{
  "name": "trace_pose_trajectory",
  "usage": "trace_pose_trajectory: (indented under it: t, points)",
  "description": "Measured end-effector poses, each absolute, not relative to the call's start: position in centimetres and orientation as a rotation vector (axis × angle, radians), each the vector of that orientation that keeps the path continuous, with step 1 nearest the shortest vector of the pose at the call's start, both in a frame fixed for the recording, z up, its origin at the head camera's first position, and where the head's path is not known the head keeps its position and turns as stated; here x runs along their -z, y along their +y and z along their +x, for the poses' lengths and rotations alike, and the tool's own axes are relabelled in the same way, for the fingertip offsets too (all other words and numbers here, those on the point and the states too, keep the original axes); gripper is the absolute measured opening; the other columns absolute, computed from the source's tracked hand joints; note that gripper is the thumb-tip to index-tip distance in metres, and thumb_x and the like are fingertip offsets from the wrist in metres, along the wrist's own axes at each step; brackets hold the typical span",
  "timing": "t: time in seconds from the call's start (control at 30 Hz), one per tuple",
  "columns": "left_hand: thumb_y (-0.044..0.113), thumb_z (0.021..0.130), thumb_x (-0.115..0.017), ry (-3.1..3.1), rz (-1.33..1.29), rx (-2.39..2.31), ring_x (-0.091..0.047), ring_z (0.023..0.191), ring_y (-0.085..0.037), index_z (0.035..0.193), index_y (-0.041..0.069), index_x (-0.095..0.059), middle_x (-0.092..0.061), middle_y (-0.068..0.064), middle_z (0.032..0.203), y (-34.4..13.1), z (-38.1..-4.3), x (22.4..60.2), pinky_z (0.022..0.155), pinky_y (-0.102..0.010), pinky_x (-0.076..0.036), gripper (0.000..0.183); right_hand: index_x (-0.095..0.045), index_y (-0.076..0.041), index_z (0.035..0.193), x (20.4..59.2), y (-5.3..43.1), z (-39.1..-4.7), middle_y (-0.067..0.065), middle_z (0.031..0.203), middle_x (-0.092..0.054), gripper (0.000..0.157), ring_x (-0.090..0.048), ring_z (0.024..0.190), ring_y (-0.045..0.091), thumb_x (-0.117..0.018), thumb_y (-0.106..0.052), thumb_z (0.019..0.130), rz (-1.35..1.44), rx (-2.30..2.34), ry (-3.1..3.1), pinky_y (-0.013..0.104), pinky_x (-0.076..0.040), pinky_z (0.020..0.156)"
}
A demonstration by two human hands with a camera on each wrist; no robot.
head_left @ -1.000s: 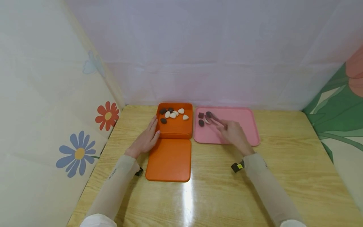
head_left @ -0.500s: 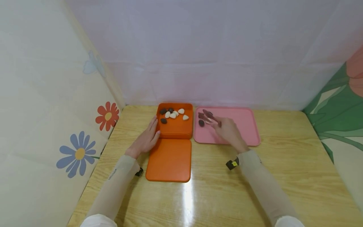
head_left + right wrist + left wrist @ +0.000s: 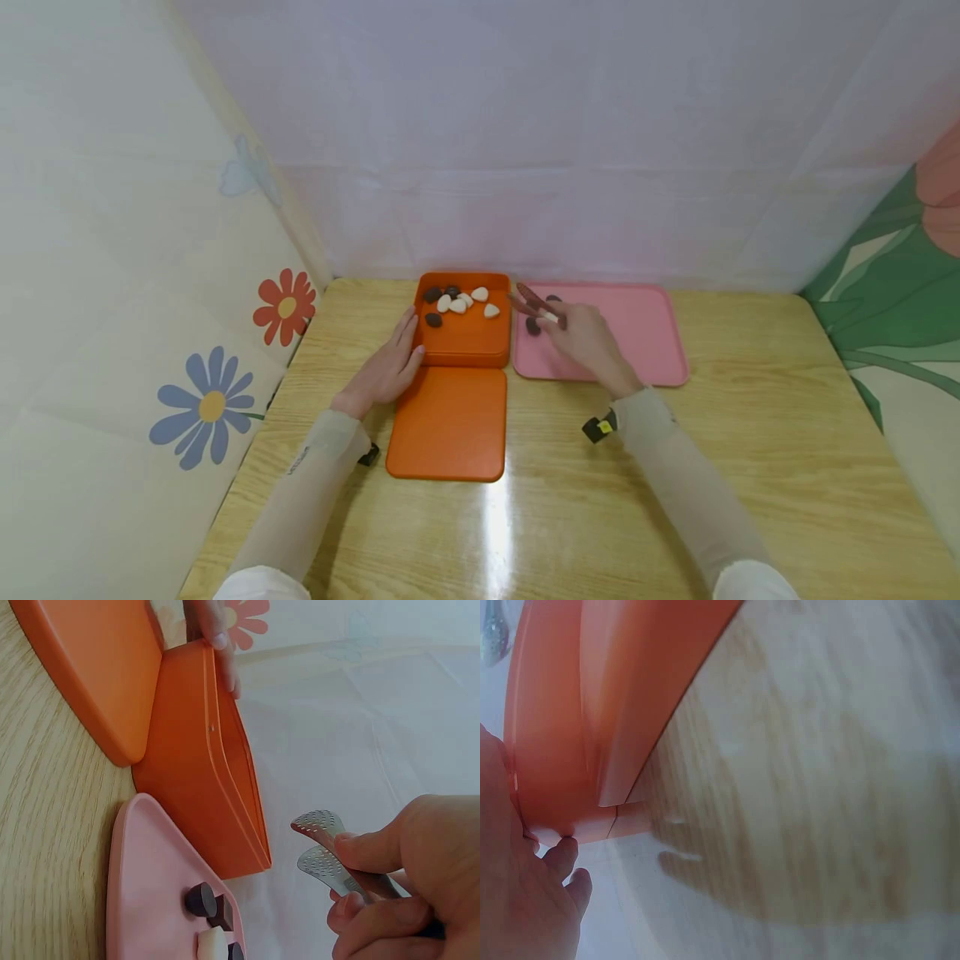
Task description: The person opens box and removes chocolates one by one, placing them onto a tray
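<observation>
My right hand grips a pair of metal tongs with perforated ends. In the right wrist view the tong ends stand slightly apart with nothing between them. The head view has them near the left edge of the pink tray, beside the orange box. My left hand rests along the box's left side, fingers extended. Several dark chocolates and white chocolates lie in the box. On the tray are a dark cup-shaped chocolate, a dark square chocolate and a white chocolate.
An orange lid lies flat on the wooden table in front of the box. The tray stands close to the box's right side. A pale cloth backdrop rises behind the table, with a flowered sheet at the left.
My right hand has carried the tongs leftward, from over the chocolates on the tray to the edge beside the box. My left hand has kept its place on the box.
</observation>
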State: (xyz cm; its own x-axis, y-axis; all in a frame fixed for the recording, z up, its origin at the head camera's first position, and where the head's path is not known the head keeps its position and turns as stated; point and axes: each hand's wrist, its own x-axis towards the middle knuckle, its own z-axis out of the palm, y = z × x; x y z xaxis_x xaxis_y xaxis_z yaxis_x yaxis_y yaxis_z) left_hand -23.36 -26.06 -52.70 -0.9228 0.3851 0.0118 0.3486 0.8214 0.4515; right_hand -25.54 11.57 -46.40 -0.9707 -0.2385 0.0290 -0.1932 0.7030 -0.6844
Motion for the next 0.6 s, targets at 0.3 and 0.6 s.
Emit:
trace_pose_trajectory:
  t: [0.3, 0.6]
  points:
    - [0.034, 0.119, -0.032, 2.924, 0.590, -0.699, -0.015, 0.165, -0.038, 0.170, -0.004, -0.006, 0.005, -0.016, 0.181, -26.1, -23.3, 52.8, 0.130, -0.057, -0.026, 0.069, -0.071, -0.013, 0.141, 46.5, 9.4, -26.3, 0.003, 0.073, -0.058, 0.039, -0.044, 0.055, 0.012, -0.066, -0.032, 0.108, -0.497, 1.080, 2.872, 0.025, -0.034, 0.045]
    - [0.036, 0.119, -0.032, 2.911, 0.579, -0.707, -0.010, 0.167, -0.034, 0.171, -0.001, -0.004, 0.008, -0.010, 0.181, -26.0, -23.3, 52.7, 0.131, -0.055, -0.024, 0.070, -0.064, -0.014, 0.151, 46.7, 7.4, -27.1, 0.000, 0.062, -0.047, 0.047, -0.032, 0.047, 0.009, -0.066, -0.033, 0.108, -0.558, 1.024, 2.886, 0.024, -0.027, 0.041]
